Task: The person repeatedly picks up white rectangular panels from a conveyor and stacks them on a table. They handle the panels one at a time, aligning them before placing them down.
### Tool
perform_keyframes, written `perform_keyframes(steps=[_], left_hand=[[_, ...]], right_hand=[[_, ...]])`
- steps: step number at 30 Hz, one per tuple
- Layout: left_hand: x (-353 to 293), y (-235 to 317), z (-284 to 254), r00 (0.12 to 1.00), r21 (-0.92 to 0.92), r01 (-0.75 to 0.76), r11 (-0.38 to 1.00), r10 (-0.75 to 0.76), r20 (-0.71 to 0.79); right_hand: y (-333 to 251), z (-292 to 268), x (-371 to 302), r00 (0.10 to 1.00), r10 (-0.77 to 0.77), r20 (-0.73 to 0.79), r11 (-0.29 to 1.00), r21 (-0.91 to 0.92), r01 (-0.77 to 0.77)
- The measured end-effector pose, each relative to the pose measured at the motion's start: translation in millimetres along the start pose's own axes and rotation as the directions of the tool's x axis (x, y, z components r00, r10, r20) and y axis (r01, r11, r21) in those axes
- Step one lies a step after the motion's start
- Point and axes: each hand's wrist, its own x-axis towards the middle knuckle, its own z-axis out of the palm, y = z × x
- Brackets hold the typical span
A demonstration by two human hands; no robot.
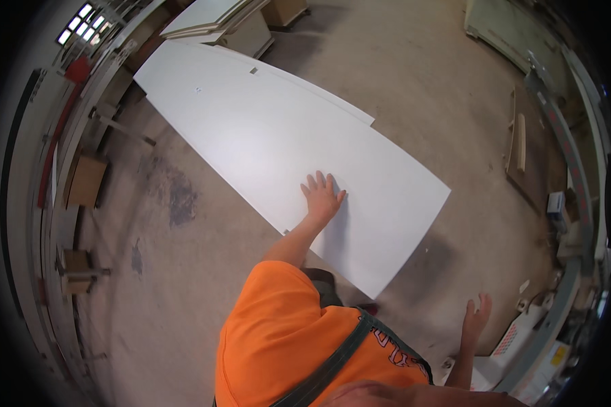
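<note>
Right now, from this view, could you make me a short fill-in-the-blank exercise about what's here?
1. The left hand rests, fingers spread, on a large panel colored ____.
2. The right hand is away from the panel and holds ____.
3. The person's shirt is bright ____.
4. The blue-and-white box is toward the picture's ____ edge.

Missing words: white; nothing; orange; right.

Your left arm extends forward and slightly right from the shoulder; the left forearm (296, 244) is bare. Your left hand (323, 199) is palm down, its fingers fanned apart and its thumb out to the right. Your right forearm (462, 366) rises from the lower edge, well apart from the left. Your right hand (478, 316) points away from you, fingers extended, thumb separated on the left side, grasping nothing.
</note>
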Motion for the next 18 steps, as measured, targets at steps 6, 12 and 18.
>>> perform_keyframes(steps=[6,12,18], left_hand=[[4,26,0,0.967,-0.055,0.248,0.967,-0.251,-0.047],[6,26,30,0.938,-0.065,0.272,0.960,-0.280,-0.207],[21,57,20,0.848,-0.109,0.497,0.861,-0.509,-0.148]], right_hand=[[-52,-27,186,0.869,-0.493,0.038,0.864,-0.093,0.495],[-58,-9,394,0.746,-0.644,0.167,0.744,-0.088,0.662],[14,1,481,0.813,-0.295,0.501,0.904,-0.130,0.408]])
